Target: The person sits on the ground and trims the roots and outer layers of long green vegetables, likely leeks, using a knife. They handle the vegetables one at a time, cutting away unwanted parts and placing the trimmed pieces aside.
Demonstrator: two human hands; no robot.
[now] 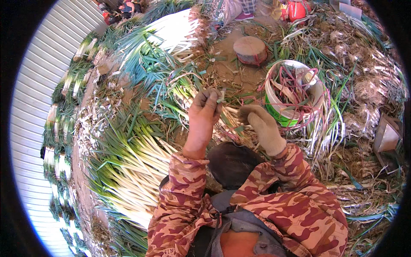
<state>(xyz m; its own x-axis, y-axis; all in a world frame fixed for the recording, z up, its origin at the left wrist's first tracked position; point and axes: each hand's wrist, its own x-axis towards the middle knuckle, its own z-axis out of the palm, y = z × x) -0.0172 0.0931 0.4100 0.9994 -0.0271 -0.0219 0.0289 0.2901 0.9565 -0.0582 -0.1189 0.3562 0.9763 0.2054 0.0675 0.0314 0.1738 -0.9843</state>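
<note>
Bare, my left hand (pixel 206 104) is raised in front of me, its thumb and fingers pinched on a small pale green scrap of leaf (pixel 221 96). To its right is my right hand (pixel 257 120) in a beige knit glove, fingers bent; whether it grips anything is hidden. Under and between the hands, thin untrimmed green onions (pixel 189 96) lie on the ground. A large pile of cleaned green onions (pixel 138 170) with white stalks lies at my left. Right of my gloved hand stands a white and green bucket (pixel 279 119) holding pink twine and leaf scraps.
A round stool or cushion (pixel 249 48) sits ahead. White-stalked onions (pixel 173 29) are heaped at the front left, rooty onions (pixel 362 77) at the right. A metal piece (pixel 387 135) lies far right. Bundles line the corrugated wall (pixel 35 106). People are at the top edge.
</note>
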